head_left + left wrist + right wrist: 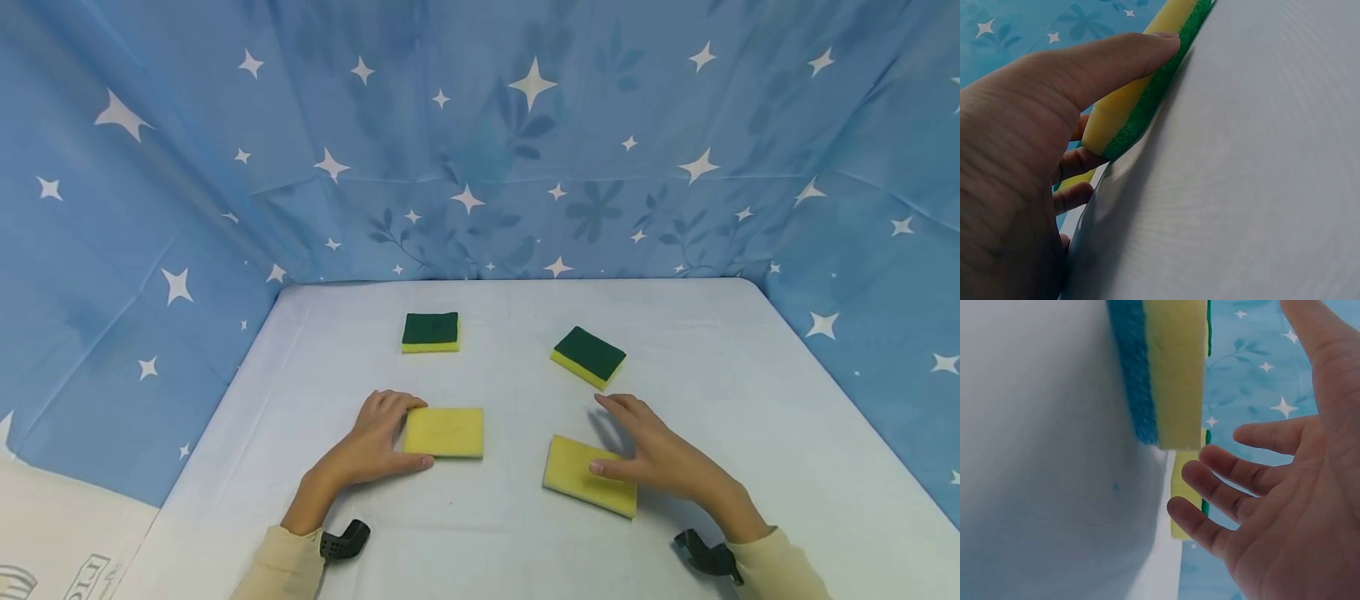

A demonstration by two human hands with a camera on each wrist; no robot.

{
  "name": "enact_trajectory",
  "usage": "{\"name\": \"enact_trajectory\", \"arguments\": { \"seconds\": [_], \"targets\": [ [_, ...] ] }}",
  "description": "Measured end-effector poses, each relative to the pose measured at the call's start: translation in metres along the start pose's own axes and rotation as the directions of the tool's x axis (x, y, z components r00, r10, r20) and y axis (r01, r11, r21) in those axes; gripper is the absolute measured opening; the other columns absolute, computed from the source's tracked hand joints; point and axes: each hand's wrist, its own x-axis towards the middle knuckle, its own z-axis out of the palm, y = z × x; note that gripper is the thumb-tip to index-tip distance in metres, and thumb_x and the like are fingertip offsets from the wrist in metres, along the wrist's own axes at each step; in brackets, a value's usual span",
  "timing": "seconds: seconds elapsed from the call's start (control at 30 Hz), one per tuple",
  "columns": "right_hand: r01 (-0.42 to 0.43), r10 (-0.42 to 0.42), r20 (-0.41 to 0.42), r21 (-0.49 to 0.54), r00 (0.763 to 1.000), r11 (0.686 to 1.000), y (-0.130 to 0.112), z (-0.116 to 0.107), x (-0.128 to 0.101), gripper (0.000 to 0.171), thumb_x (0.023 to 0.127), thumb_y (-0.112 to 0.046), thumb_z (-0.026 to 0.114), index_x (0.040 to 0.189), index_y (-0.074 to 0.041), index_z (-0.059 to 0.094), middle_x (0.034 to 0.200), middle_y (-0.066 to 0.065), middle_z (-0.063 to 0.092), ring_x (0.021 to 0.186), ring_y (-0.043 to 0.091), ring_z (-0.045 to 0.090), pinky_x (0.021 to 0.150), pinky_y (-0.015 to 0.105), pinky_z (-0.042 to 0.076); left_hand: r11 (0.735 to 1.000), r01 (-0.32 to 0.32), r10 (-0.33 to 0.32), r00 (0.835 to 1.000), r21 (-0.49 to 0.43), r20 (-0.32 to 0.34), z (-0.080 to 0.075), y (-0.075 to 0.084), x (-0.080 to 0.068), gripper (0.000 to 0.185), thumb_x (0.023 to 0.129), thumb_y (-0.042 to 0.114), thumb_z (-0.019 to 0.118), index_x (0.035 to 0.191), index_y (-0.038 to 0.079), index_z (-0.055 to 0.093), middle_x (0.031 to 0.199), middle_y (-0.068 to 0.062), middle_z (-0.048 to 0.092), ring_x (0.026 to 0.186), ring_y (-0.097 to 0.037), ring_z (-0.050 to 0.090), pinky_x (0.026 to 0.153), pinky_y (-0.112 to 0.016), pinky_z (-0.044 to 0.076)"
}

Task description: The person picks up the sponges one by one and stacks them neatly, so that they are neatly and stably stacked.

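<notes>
A yellow sponge [444, 432] lies yellow side up on the table, its green scouring layer underneath in the left wrist view. My left hand [378, 437] grips its left end, thumb [1141, 53] along the near edge and fingers at the far edge. On the right, another sponge [581, 477] lies at a slant, yellow side up; the right wrist view shows its blue layer [1132, 369] below. Just over that sponge's right end hovers my right hand [656, 450], fingers spread and apart from it, palm visible in the right wrist view.
Farther back lie two sponges with dark green sides up: one at the left [431, 331], one turned at an angle at the right [590, 356]. A white cloth covers the table [495, 533]. Blue star-patterned curtain [480, 150] hangs behind and along both sides.
</notes>
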Motion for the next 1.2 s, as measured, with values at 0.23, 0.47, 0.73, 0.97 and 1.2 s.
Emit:
{"name": "enact_trajectory", "arguments": {
  "seconds": [0.23,0.47,0.73,0.97,1.2],
  "targets": [
    [0.004,-0.002,0.044,-0.039,0.999,0.999,-0.004,0.006,-0.002,0.106,0.082,-0.069,0.084,0.158,-0.004,0.049,0.149,0.024,0.047,0.133,0.042,0.050,0.104,0.066,0.048,1.000,0.001,-0.001,1.000,0.007,0.000,0.001,0.000,0.000,0.078,0.083,0.056,0.087,0.141,0.012,0.059,0.134,-0.005,0.057,0.137,-0.038,0.041,0.122,-0.066,0.014],
    [0.073,-0.066,0.063,-0.119,0.996,0.990,-0.004,0.010,-0.002,0.104,0.077,-0.076,0.084,0.151,-0.007,0.058,0.129,0.008,0.053,0.113,0.022,0.050,0.095,0.048,0.054,1.000,0.006,-0.006,1.000,-0.003,0.001,0.001,-0.001,-0.001,0.077,0.083,0.057,0.086,0.141,0.012,0.059,0.134,-0.004,0.057,0.136,-0.037,0.041,0.123,-0.066,0.014],
    [0.088,-0.074,0.099,-0.141,0.992,0.986,-0.004,0.011,-0.002,0.104,0.073,-0.076,0.086,0.148,-0.009,0.062,0.118,0.000,0.051,0.103,0.017,0.046,0.085,0.036,0.049,1.000,-0.001,0.001,1.000,-0.009,-0.002,0.001,-0.001,0.000,0.077,0.084,0.055,0.086,0.142,0.013,0.059,0.134,-0.003,0.057,0.137,-0.036,0.041,0.123,-0.066,0.012],
    [0.116,-0.101,0.138,-0.102,0.985,0.988,-0.007,0.009,-0.002,0.090,0.077,-0.065,0.090,0.142,-0.008,0.064,0.113,-0.002,0.048,0.100,0.015,0.045,0.083,0.033,0.047,1.000,0.003,-0.003,1.000,-0.015,0.002,0.000,-0.001,-0.001,0.077,0.084,0.057,0.086,0.141,0.012,0.059,0.135,-0.004,0.057,0.136,-0.036,0.041,0.121,-0.066,0.017],
    [0.108,-0.094,0.168,-0.075,0.981,0.991,-0.011,0.008,-0.001,0.078,0.083,-0.058,0.088,0.139,-0.009,0.062,0.119,-0.003,0.050,0.106,0.013,0.048,0.093,0.037,0.051,1.000,0.015,-0.015,1.000,-0.003,0.018,-0.001,0.000,-0.001,0.078,0.084,0.056,0.086,0.143,0.013,0.059,0.137,-0.005,0.057,0.139,-0.036,0.040,0.124,-0.066,0.012]
  ]
}}
